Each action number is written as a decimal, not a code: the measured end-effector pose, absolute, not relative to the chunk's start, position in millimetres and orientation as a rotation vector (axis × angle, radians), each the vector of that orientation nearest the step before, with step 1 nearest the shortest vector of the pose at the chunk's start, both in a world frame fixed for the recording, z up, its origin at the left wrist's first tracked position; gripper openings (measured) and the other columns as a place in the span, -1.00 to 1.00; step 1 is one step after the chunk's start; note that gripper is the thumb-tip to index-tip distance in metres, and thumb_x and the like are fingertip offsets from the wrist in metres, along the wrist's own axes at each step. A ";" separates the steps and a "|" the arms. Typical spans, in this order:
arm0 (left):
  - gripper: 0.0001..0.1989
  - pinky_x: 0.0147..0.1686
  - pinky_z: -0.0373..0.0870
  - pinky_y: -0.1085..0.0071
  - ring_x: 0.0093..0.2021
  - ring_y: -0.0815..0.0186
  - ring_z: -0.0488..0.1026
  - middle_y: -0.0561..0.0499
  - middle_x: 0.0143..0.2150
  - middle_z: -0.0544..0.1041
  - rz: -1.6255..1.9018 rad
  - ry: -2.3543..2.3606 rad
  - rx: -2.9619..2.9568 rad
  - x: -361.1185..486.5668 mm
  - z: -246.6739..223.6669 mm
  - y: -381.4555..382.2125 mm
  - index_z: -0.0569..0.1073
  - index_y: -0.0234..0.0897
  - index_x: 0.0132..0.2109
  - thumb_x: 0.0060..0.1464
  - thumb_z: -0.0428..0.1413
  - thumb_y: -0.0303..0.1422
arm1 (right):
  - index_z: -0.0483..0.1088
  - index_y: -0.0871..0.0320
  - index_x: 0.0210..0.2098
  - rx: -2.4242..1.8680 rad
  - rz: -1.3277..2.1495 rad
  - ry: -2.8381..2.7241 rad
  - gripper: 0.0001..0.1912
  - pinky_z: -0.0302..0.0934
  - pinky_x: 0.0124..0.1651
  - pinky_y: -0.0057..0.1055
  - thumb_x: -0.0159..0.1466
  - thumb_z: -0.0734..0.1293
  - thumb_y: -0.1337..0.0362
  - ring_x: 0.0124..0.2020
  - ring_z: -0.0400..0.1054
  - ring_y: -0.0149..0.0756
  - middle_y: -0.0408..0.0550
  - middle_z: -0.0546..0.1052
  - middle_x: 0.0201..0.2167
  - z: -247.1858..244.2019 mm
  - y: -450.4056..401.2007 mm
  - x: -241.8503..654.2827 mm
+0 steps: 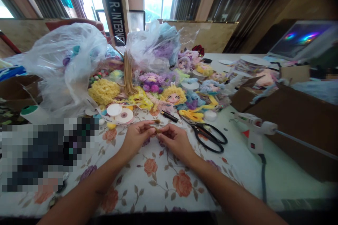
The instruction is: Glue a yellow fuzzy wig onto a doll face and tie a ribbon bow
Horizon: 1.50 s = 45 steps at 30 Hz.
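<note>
My left hand [137, 136] and my right hand [176, 141] meet over the flowered tablecloth [148, 190]. Between their fingertips is a short, brown, fuzzy strip [157, 122], which looks like a piece of pipe cleaner. Fingers of both hands are pinched on it, and part of it is hidden. Just beyond them lies a small black tube [169, 116]. Black-handled scissors [198, 126] rest to the right of my right hand. Ribbon spools [124, 115] lie beyond my left hand, and a yellow-haired doll face [173, 95] sits farther back.
A white hot glue gun [252, 126] with its cord stands at the right, beside a cardboard box [298, 126]. Plastic bags [66, 49], a brown stem bundle [128, 75] and yellow fluffy material [104, 91] crowd the back. A thread cone [33, 112] lies at the left.
</note>
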<state>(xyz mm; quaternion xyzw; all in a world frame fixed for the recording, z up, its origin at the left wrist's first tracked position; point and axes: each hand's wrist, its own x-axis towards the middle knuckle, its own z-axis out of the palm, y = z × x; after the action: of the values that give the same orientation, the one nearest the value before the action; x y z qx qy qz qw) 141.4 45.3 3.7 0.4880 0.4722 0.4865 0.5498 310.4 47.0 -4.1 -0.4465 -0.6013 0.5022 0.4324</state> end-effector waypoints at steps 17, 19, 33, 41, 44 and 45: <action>-0.64 -0.58 0.19 0.56 -0.52 0.46 0.34 0.03 -0.41 0.53 1.186 1.079 1.007 153.0 5.6 38.7 0.52 -0.27 -0.12 -0.01 0.20 -0.15 | 0.35 0.13 -0.43 -1.034 1.379 -1.265 -0.78 0.34 -0.42 -0.39 0.04 0.45 0.19 -0.53 0.40 -0.34 -0.17 0.49 -0.55 0.3 42.9 298.9; -0.63 -0.46 0.30 0.53 -0.42 0.42 0.40 -0.01 -0.33 0.54 1.159 0.965 0.955 153.9 3.5 39.4 0.51 -0.28 -0.10 0.07 0.12 -0.11 | 0.36 0.14 -0.39 -0.973 1.495 -1.168 -0.74 0.38 -0.36 -0.34 0.02 0.47 0.17 -0.49 0.45 -0.31 -0.15 0.52 -0.52 3.1 43.5 296.8; -0.72 -0.30 0.44 0.49 -0.29 0.34 0.53 -0.10 -0.22 0.57 1.180 0.968 0.799 132.5 5.2 55.9 0.52 -0.35 -0.18 -0.06 0.27 -0.32 | 0.48 0.20 -0.14 -1.175 0.316 -2.285 -0.75 0.22 -0.05 -0.26 0.24 0.24 0.44 -0.14 0.35 -0.18 0.12 0.48 -0.20 13.5 88.2 311.9; -0.71 -0.27 0.43 0.44 -0.27 0.30 0.53 -0.04 -0.31 0.56 1.158 0.954 0.825 131.8 9.3 55.2 0.55 -0.34 -0.27 -0.19 0.34 -0.31 | 0.48 0.20 -0.32 -1.238 0.768 -1.958 -0.88 0.24 -0.21 -0.34 0.20 0.29 0.39 -0.34 0.39 -0.28 -0.02 0.52 -0.40 10.2 89.5 302.0; -0.71 -0.31 0.42 0.46 -0.30 0.33 0.52 -0.02 -0.33 0.56 1.135 0.981 0.818 132.3 7.6 54.2 0.56 -0.33 -0.28 -0.20 0.35 -0.30 | 0.46 0.18 -0.32 -1.134 1.372 -1.475 -0.82 0.28 -0.33 -0.38 0.12 0.40 0.22 -0.47 0.39 -0.35 -0.12 0.52 -0.47 13.8 74.1 308.7; -0.71 -0.31 0.42 0.47 -0.31 0.34 0.51 -0.03 -0.32 0.57 1.119 0.984 0.823 132.6 6.4 53.8 0.57 -0.33 -0.27 -0.20 0.35 -0.30 | 0.46 0.18 -0.32 -1.089 1.519 -1.336 -0.77 0.30 -0.34 -0.39 0.07 0.44 0.18 -0.49 0.40 -0.37 -0.14 0.52 -0.48 15.4 68.6 310.5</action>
<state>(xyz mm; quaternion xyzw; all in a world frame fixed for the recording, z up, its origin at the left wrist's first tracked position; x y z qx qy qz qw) 132.6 53.8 6.4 0.3634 0.4349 0.4944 0.6590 310.5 68.6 15.4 -0.4326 -0.5306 0.6029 0.4096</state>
